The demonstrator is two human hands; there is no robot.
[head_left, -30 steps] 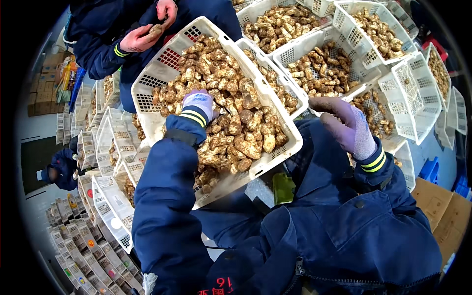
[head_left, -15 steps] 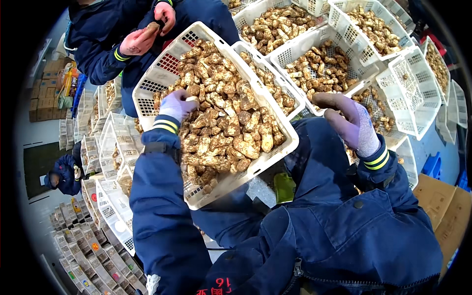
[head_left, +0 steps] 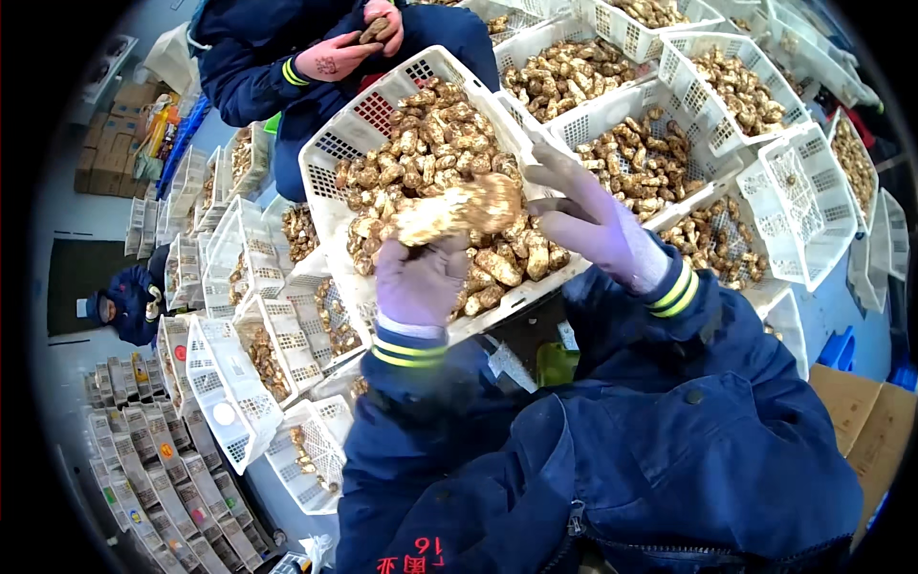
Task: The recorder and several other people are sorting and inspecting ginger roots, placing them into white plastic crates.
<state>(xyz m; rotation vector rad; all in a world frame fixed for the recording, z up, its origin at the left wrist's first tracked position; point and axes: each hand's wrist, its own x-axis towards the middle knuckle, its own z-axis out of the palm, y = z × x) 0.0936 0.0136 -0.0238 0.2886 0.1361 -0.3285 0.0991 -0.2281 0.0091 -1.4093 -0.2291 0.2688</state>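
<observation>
Over a tilted white plastic crate (head_left: 322, 196) piled with brown-and-cream mushrooms (head_left: 435, 129), my gloved left hand (head_left: 419, 279) grips one large mushroom (head_left: 454, 210). That mushroom is smeared by motion, its pale end toward the left. To its right, my gloved right hand (head_left: 604, 225) is raised beside the crate's right edge. Its fingers are spread and nothing is in them. The left forearm crosses the crate's near rim and hides part of it.
Across from me, a person in dark blue (head_left: 330, 57) holds a brown mushroom (head_left: 375, 31). More white crates of mushrooms (head_left: 569, 81) stand to the right and left. Near my right side is a cardboard box (head_left: 856, 411). Another person (head_left: 124, 306) is farther left.
My left hand has moved from the crate's left side to its near side and now holds a large mushroom. My right hand has shifted left toward the crate, its fingers spreading.
</observation>
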